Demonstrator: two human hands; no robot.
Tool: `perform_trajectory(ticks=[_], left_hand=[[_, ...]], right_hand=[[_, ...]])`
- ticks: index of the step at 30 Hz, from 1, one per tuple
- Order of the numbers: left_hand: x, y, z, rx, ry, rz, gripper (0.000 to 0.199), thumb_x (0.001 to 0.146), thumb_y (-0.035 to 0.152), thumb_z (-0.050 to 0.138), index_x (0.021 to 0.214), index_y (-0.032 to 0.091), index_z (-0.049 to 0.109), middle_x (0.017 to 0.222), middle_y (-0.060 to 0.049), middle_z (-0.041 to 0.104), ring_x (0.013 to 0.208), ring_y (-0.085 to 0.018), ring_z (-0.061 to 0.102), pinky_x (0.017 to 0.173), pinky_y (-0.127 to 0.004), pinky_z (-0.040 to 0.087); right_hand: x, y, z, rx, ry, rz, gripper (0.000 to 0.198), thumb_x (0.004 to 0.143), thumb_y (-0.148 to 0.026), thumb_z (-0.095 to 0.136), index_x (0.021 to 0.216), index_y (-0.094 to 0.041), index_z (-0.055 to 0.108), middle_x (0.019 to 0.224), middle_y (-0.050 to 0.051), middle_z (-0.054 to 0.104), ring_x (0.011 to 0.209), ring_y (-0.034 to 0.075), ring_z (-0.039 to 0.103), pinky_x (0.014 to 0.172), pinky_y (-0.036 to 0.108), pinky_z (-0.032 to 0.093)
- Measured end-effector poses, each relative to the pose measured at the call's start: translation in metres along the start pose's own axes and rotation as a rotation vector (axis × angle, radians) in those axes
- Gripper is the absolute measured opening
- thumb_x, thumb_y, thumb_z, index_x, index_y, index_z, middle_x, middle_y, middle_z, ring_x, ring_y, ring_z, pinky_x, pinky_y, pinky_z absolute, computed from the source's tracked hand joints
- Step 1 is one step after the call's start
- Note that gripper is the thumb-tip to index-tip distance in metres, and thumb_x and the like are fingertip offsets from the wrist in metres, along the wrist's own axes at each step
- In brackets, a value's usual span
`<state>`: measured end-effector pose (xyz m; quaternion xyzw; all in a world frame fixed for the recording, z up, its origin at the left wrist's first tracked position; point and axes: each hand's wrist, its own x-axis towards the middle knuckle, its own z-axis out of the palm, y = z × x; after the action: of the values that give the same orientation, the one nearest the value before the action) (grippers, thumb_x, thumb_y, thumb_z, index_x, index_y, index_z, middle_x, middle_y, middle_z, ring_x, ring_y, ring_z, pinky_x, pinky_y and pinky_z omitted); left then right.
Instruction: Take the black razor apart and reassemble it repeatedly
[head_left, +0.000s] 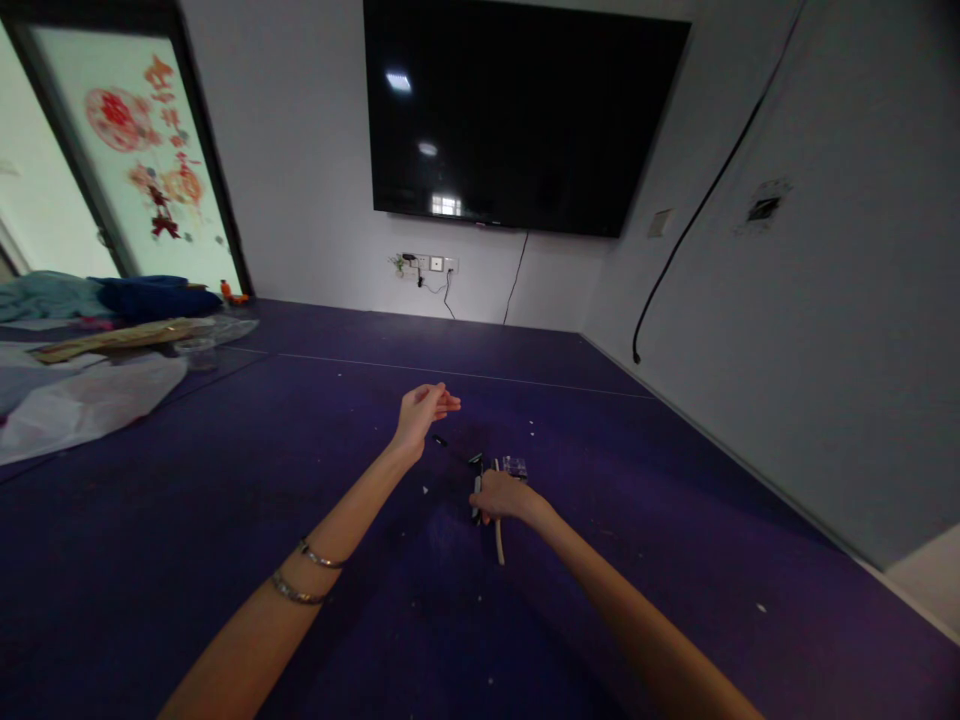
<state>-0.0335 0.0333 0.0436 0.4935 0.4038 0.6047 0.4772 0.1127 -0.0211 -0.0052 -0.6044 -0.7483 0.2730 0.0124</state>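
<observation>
Step in hand: seemingly gripping the small tool, pinched in the right hand beside the stick; the left hand hovers apart, fingers together, any hold unclear; moving on calls for a steady pinch

Dim overall; the brightest glow comes through the door at left. White glare spots the television. Soft shadows darken the purple surface; detail near the hands blurs, and wide-angle stretching tilts the edges.
</observation>
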Motion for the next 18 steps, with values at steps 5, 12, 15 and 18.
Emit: perform_trajectory(ticks=[5,12,15,18], left_hand=[[0.003,-0.005,-0.002,0.024,-0.014,0.014,0.025,0.075,0.041,0.056,0.070,0.016,0.056,0.074,-0.008,0.070,0.069,-0.018,0.067,0.063,-0.026,0.046],[0.027,-0.044,-0.026,0.483,-0.037,0.103,0.009,0.067,0.027,0.060,0.068,0.017,0.058,0.070,-0.005,0.066,0.070,-0.018,0.063,0.068,-0.029,0.046],[0.032,-0.070,-0.038,0.797,-0.067,0.149,0.009,0.067,0.024,0.062,0.072,0.018,0.059,0.078,-0.006,0.066,0.078,-0.020,0.062,0.073,-0.031,0.045],[0.032,-0.089,-0.044,1.022,-0.085,0.187,0.019,0.070,0.029,0.062,0.084,0.017,0.060,0.092,-0.009,0.066,0.089,-0.023,0.060,0.079,-0.032,0.044]], right_hand=[[0.000,0.002,-0.002,0.007,0.019,-0.021,0.030,0.072,-0.017,0.048,0.045,-0.015,0.059,0.053,0.006,0.065,0.049,0.012,0.058,0.044,0.017,0.037],[-0.012,0.025,-0.026,0.104,0.187,-0.011,0.032,0.076,-0.028,0.049,0.050,-0.014,0.061,0.046,0.003,0.056,0.045,0.010,0.051,0.047,0.020,0.034],[-0.019,0.044,-0.037,0.153,0.225,0.041,0.033,0.076,-0.029,0.049,0.050,-0.014,0.061,0.041,0.000,0.048,0.042,0.010,0.046,0.045,0.021,0.031],[-0.024,0.064,-0.044,0.209,0.272,0.077,0.032,0.077,-0.031,0.049,0.053,-0.014,0.061,0.041,-0.002,0.046,0.040,0.008,0.041,0.045,0.021,0.029]])
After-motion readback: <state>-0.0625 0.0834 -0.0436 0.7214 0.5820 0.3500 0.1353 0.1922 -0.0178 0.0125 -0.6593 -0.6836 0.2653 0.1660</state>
